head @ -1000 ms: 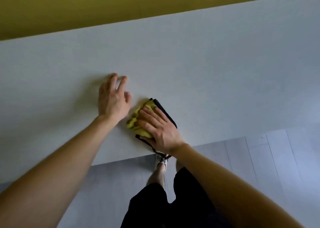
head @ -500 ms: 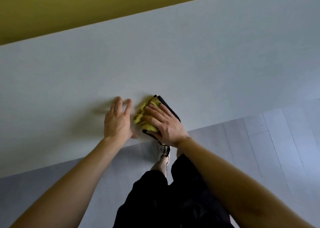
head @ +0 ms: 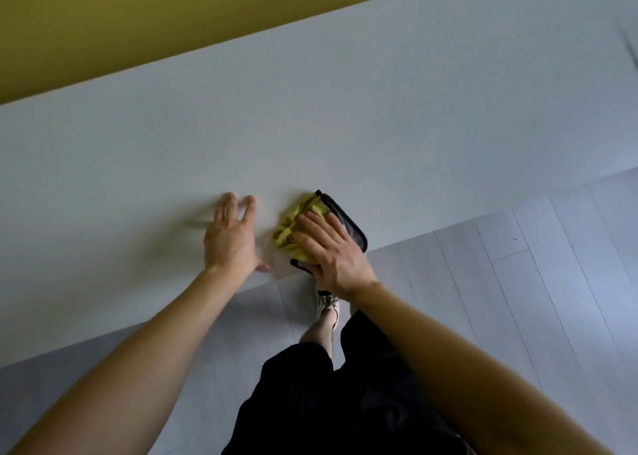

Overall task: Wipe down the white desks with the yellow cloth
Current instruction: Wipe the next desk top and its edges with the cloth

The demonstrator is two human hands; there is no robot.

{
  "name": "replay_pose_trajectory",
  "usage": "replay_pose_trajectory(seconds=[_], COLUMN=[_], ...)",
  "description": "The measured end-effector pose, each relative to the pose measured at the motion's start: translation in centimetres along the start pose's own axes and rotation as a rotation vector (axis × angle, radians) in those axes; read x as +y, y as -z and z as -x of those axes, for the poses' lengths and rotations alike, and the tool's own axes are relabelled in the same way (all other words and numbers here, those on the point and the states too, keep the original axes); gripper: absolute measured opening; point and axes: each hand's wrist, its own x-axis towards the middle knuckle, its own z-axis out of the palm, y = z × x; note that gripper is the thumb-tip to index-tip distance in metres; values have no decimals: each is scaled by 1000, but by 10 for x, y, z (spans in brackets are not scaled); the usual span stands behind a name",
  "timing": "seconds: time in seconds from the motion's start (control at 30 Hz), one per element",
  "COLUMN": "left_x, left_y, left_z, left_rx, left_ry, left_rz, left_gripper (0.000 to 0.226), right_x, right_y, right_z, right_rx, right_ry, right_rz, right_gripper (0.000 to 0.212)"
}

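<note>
A wide white desk (head: 345, 116) fills the upper middle of the head view. The yellow cloth (head: 297, 228), crumpled and edged in black, lies on the desk close to its near edge. My right hand (head: 331, 251) presses flat on the cloth with straight fingers and covers its near part. My left hand (head: 231, 237) rests flat on the bare desk just left of the cloth, fingers spread, thumb at the desk edge. The two hands are a short gap apart.
A yellow-green wall (head: 138, 23) runs behind the desk's far edge. Pale plank floor (head: 518, 264) lies below the near edge. My black-clothed legs (head: 345, 403) and one light shoe (head: 326, 304) stand right at the desk.
Both hands and the cloth have come toward the desk's near edge. My left hand slid back and closer to the cloth. The view has shifted, showing more floor.
</note>
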Motion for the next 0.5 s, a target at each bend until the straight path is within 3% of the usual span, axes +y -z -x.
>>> replay_pose_trajectory(seconds=[0.1,0.23,0.33,0.4,0.5], left_x=[-2,-4,-6,-7,-2], left_y=[1,-1,-4,-5,-11], left_z=[0,-1,-3,-3,5], left_rx=[9,24,-14,-57,-46], left_ry=[-4,-15,-13,-5,-89], left_rz=[5,13,29,129,349], left_gripper=[157,154,149,126,74], right_x=[18,20,18,15,7], right_y=[37,70,75,71,78], right_z=[-5,-47,-77,-88,-91], right_rx=[-226,-64,-338,-440,-458], right_ry=[35,-96,-67,1,33], right_rz=[-19,-28,133,248,402], right_gripper=[77,41,63,59,35])
